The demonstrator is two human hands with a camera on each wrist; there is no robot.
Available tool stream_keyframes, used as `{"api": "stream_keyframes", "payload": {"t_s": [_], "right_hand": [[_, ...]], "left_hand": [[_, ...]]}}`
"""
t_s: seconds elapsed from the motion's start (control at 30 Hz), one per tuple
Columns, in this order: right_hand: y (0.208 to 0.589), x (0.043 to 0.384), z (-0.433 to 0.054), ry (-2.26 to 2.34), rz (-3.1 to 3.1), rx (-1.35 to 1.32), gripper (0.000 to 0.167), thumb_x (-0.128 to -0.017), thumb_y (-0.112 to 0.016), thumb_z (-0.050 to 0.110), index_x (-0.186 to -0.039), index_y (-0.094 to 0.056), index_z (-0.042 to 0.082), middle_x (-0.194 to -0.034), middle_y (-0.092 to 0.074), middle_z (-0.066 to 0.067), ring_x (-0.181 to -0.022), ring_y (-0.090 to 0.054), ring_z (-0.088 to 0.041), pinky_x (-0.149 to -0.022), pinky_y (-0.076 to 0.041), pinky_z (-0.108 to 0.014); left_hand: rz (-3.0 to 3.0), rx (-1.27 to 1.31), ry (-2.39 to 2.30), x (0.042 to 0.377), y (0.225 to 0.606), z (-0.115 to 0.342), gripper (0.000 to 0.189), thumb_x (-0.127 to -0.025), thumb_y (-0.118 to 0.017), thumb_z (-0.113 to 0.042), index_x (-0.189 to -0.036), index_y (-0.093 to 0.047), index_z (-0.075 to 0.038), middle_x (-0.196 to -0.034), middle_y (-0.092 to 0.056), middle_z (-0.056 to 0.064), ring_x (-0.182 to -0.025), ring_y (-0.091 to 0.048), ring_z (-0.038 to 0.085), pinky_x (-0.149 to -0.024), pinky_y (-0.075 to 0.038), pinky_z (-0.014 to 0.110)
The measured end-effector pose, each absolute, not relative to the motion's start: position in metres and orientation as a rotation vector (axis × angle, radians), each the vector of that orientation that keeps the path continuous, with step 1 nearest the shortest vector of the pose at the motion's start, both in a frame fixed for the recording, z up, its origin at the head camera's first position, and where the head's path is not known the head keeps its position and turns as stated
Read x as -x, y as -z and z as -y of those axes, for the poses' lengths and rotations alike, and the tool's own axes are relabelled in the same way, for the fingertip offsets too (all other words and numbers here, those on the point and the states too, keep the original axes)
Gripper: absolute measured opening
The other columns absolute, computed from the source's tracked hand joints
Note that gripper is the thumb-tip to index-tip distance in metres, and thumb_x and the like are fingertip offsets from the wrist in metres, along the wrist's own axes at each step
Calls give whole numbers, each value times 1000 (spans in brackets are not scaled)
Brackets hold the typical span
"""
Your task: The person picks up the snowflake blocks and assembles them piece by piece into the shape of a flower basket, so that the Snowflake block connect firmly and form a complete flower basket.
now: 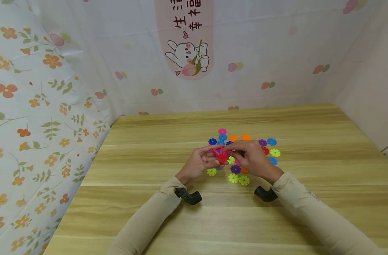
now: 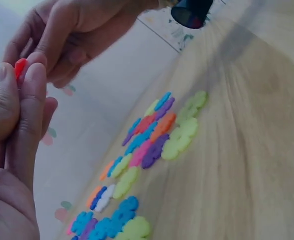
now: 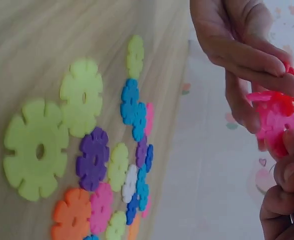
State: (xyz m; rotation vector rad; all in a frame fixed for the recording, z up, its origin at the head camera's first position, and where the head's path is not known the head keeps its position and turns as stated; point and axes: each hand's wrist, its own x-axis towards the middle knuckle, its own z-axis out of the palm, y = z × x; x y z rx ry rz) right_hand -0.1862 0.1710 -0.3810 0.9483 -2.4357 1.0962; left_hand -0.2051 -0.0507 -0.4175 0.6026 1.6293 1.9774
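Observation:
Both hands meet above the table around a cluster of interlocking snowflake discs, pink and red, slotted together at angles. My left hand holds the cluster between thumb and fingers, with a red disc facing the head camera. From the other side, my right hand pinches its edge with thumb and fingertips. In the left wrist view only a sliver of red disc shows between the left thumb and fingers. Fingers hide part of the cluster.
Loose notched discs lie flat beneath and around the hands: yellow-green, purple, blue, orange and other colours. The wooden table ends at a printed cloth. Black wrist devices sit under both forearms.

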Motion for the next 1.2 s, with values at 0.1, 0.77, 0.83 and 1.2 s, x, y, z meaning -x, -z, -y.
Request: {"api": "stream_keyframes", "payload": {"t_s": [0.1,0.77,0.83,1.2], "right_hand": [[381,187,-173,-1093,2437,-944,21,-84,-72,-10,-98,-78,4,-84,-76,-7,-55,-46,2,-51,-47,-18],[403,205,-193,-566,3000,-870,20,-81,-76,-5,-96,-77,8,-96,-76,-5,-92,-71,-26,-83,-60,-42],[405,206,-193,-544,3005,-871,23,-79,-76,-6,-96,-77,8,-96,-76,-4,-92,-70,-26,-84,-60,-43],[407,221,-202,-753,3105,-870,18,-80,-78,-1,-96,-75,7,-81,-66,-3,-72,-51,-15,-67,-46,-26]], "left_hand": [[-1658,-597,-1937,206,415,52,52,-99,-56,2,-149,-43,-4,-132,-59,32,-90,-76,10,-92,-58,36],[-1806,-592,-1919,209,414,61,34,-88,-71,4,-111,-53,-13,-119,-59,1,-98,-66,11,-80,-57,21],[-1797,-616,-1937,209,414,61,31,-89,-70,3,-113,-53,-9,-118,-57,2,-104,-65,10,-84,-58,20],[-1835,-667,-1852,207,409,64,58,-94,-67,-5,-148,-48,-11,-144,-50,28,-115,-67,22,-90,-58,25]]}}
